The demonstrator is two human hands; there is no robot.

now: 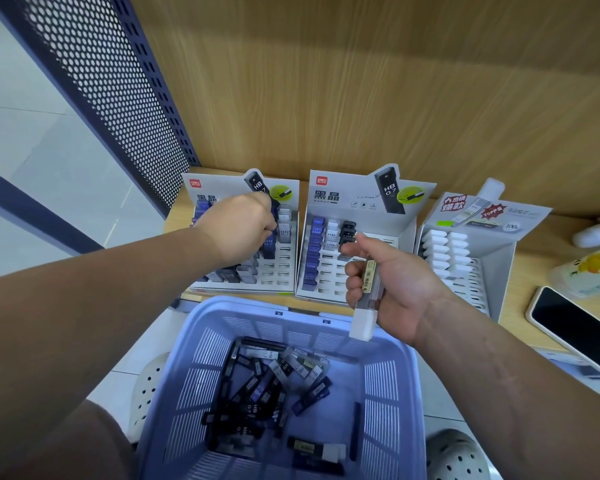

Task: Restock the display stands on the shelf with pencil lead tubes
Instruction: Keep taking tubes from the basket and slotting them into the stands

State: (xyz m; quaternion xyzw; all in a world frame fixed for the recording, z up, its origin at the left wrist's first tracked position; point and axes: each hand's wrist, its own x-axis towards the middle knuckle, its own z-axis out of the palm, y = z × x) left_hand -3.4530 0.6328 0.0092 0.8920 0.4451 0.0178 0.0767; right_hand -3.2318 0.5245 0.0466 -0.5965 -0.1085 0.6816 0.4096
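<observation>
seating of the dark blue tube [269, 242] in the left stand [219, 183]: how is it done well? (trainee)

the tube is pinched near its top by the curled fingers of the left hand [243, 226], over the slot columns beside the white-capped row. it is to be kept upright, lined up with an empty slot, and pressed straight down, so that neighbouring tubes are not tipped. whether its foot is in a slot cannot be told; it is hidden by the hand. (manual)

and the clear tube [369, 289]? (trainee)

it is gripped in the right hand [392, 282], fingers wrapped round it, white cap downward, between the basket [194, 358] and the middle stand [361, 199]. its marking is to be matched to a column before placement. further loose tubes [267, 386] are kept in the basket. (manual)
</observation>
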